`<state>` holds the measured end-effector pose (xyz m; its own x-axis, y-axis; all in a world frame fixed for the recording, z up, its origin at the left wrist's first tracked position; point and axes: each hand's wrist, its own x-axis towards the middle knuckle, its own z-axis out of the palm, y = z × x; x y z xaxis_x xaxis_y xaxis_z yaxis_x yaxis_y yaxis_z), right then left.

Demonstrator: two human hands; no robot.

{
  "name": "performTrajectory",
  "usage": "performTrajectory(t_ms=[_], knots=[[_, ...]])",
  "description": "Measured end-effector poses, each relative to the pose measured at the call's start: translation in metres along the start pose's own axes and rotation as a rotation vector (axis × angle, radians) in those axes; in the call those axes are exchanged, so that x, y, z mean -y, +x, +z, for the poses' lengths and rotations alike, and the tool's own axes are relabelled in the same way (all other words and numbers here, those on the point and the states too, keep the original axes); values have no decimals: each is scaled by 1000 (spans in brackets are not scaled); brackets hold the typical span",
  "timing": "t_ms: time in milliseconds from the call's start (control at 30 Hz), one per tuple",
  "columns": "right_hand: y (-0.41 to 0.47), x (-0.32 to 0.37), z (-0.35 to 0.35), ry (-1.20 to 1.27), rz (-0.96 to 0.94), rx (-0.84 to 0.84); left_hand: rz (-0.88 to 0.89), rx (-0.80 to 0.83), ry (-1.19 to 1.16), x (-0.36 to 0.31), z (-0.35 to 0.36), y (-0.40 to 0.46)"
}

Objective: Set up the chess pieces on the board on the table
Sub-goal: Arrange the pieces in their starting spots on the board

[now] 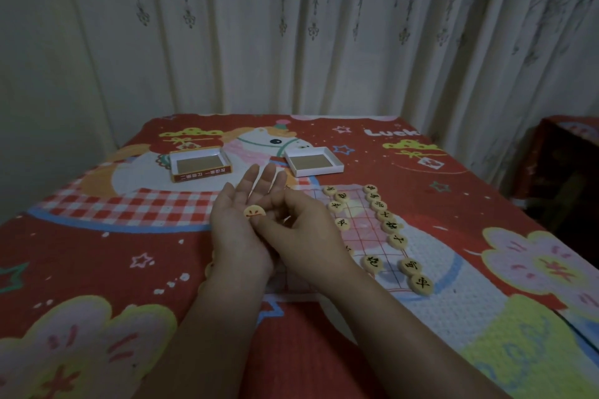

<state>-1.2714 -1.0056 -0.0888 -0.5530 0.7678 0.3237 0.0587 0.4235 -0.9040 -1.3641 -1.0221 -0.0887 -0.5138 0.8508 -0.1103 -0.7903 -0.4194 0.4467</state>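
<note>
Left hand (240, 220) flat, palm up, red-marked piece (254, 212) carried on palm. Right hand (301, 230) fingers curled, piece pinched. Board (359, 230) at 3 o'clock, black row already placed. Risk: piece dropped in transfer, row knocked.

I see a long white curtain (291, 26) with gray patterns behind the table. The room is dim. A dark red cabinet (564, 165) stands at the right.

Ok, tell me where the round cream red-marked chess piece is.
Centre of the head view: the round cream red-marked chess piece lies on the open left palm, the right hand's fingertips touching it.
</note>
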Motion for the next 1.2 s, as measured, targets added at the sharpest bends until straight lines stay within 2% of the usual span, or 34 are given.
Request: performTrajectory(t_ms=[200, 367, 433, 667, 833, 1200], knots=[[0, -7, -6, 320, 119, -92, 36, -4, -63, -5, 0, 1], [7, -15, -49, 212, 266, -362, 147, -100, -87, -29, -5, 7], [10, -19, -59, 193, 304, -401, 193, -124, -64, -45, -8, 12], [9, -22, -55, 159, 357, -299, 235, -243, 243, -89, -31, 31], [8, -20, -52, 160, 374, -217, 196, -323, 472, -86, -51, 41], [6, -18, -51, 132, 367, -188, 229, -299, 633, -77, -58, 47]])
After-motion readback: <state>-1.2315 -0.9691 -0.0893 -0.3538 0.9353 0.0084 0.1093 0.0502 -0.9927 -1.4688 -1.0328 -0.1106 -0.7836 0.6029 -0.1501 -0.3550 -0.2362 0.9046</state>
